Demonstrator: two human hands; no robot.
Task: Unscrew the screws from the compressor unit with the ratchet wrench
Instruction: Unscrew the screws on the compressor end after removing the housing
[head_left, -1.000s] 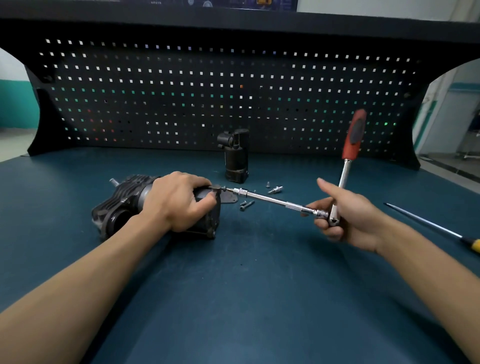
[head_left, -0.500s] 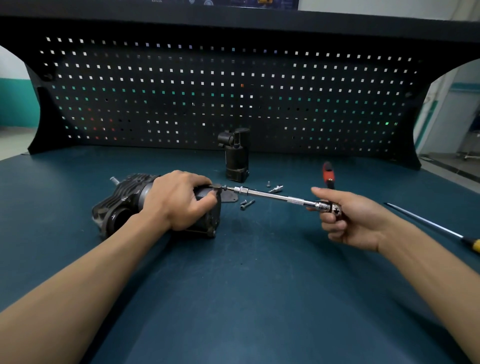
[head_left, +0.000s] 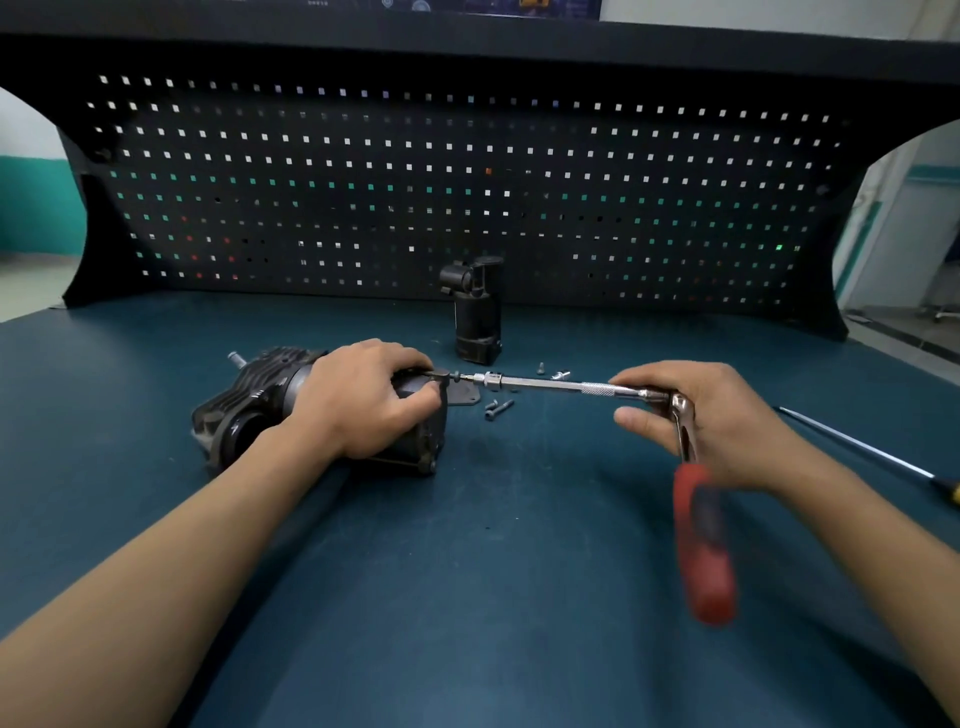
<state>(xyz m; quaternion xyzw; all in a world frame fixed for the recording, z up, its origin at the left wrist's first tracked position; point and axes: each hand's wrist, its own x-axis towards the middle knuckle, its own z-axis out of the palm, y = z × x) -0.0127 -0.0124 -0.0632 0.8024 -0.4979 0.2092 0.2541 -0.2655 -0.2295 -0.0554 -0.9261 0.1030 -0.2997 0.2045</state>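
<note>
Two hands are busy. The left hand (head_left: 363, 400) grips the one compressor unit (head_left: 249, 410), which lies on the surface (head_left: 467, 597). Just right of the compressor lie at least three loose screws (head_left: 498, 408), and behind them stands one black canister (head_left: 475, 317). One ratchet wrench (head_left: 571, 387) meets the compressor's right end. The right hand (head_left: 727, 415) curls round its head, the red handle blurred. Far right lies one screwdriver (head_left: 857, 447).
</note>
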